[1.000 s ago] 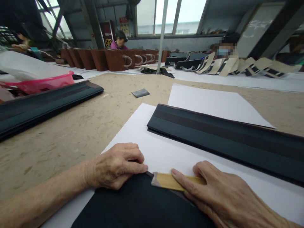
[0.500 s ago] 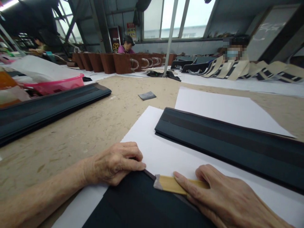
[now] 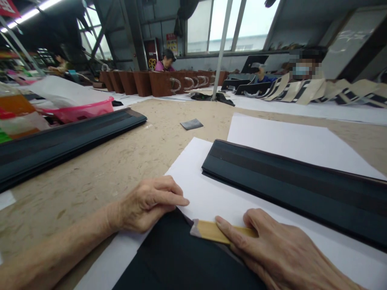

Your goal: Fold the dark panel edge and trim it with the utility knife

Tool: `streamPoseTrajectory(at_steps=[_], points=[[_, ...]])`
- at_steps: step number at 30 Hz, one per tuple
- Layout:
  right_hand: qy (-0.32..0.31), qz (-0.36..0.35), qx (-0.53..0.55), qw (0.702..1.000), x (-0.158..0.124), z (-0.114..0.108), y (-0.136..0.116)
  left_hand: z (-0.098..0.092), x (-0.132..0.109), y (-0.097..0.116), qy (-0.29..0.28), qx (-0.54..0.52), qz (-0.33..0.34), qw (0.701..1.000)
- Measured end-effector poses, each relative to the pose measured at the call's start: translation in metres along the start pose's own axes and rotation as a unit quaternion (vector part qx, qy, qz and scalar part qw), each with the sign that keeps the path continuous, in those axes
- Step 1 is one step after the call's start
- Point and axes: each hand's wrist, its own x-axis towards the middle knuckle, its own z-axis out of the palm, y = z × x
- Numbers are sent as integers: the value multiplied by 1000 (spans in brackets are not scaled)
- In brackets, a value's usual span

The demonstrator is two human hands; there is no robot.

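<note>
A dark blue-black sheet of fabric or thin leather [image 3: 181, 257] lies at the front on white paper [image 3: 193, 161]. My left hand [image 3: 151, 205] is closed, thumb and forefinger pinching the sheet's far corner. In my right hand [image 3: 269, 245] is a flat yellow wooden stick [image 3: 211, 231], its tip covered in something greyish. The stick lies along the sheet's far edge, with its tip pointing toward my left hand. My right forefinger stretches along the top of the stick; the other fingers are partly hidden.
Behind my right hand lies a stack of folded dark strips [image 3: 290, 177]. Another dark stack [image 3: 72, 141] is at left, beside a pink basin [image 3: 87, 110] and bottles [image 3: 18, 108]. A small grey piece [image 3: 191, 124] sits mid-table. Co-workers [image 3: 165, 62] and brown bags [image 3: 160, 83] are farther back.
The stick's tip has slid slightly left along the sheet's edge, nearer my left hand. My left hand still pinches the corner. The whole view has shifted a little.
</note>
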Motion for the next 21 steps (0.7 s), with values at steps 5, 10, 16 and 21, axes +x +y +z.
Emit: streamPoseTrajectory(at_steps=[5, 10, 16, 21], points=[[27, -21, -19, 999, 1, 5, 4, 4, -14, 46, -12, 116, -67, 991], [31, -29, -24, 999, 10, 12, 5, 14, -25, 72, -55, 202, -111, 971], [17, -41, -26, 999, 17, 15, 5, 14, -25, 66, -83, 211, -103, 968], [13, -37, -29, 999, 21, 19, 5, 15, -25, 65, -86, 228, -91, 966]])
